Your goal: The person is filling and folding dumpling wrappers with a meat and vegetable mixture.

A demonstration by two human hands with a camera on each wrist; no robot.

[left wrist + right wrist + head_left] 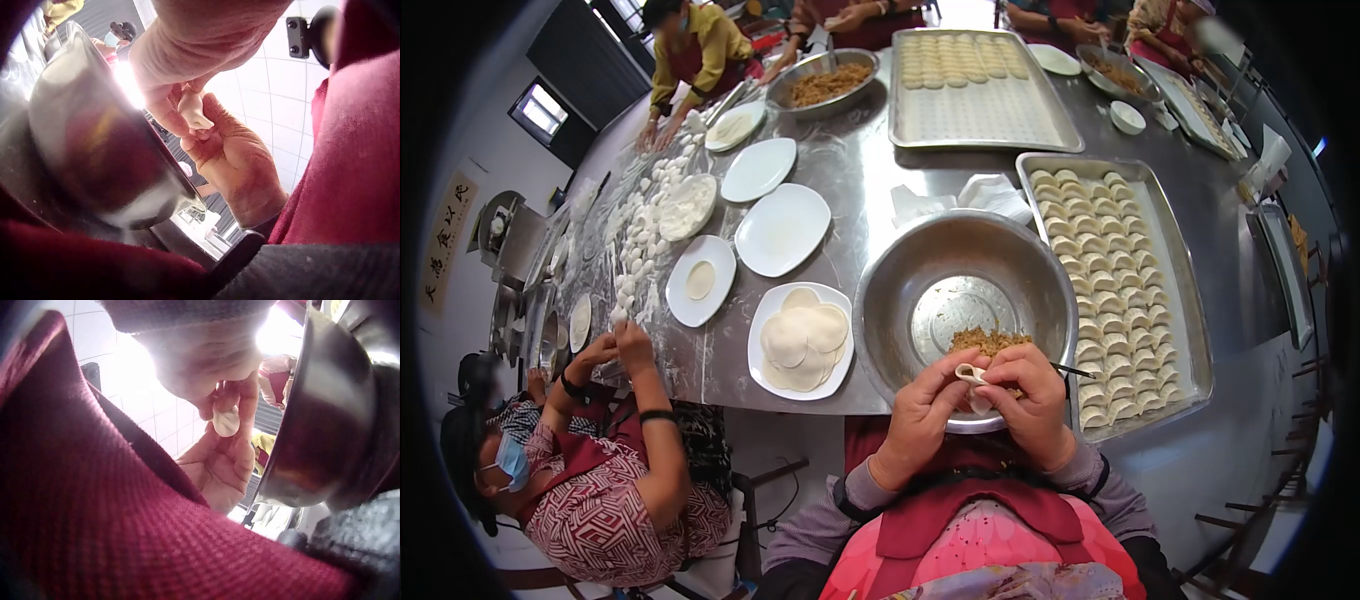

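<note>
Both hands pinch one pale dumpling [971, 375] over the near rim of a large steel bowl [870, 315]. The left hand [922, 415] grips it from the left, and the right hand [1038, 405] from the right, thumbs close together. In the head view its top edge is partly open in a small loop. Both wrist views show the folded dough [194, 111] between the fingertips. Brown minced filling [990, 342] lies inside the bowl, partly hidden behind the hands. A thin dark handle [1073, 370] sticks out over the bowl's right rim.
Round wrappers [802, 340] are stacked on a white plate to the left. On the right, a metal tray [1185, 300] holds rows of dumplings; another tray [980, 125] lies beyond. At left a person [615, 470] handles dough at the floured table. More people stand opposite.
</note>
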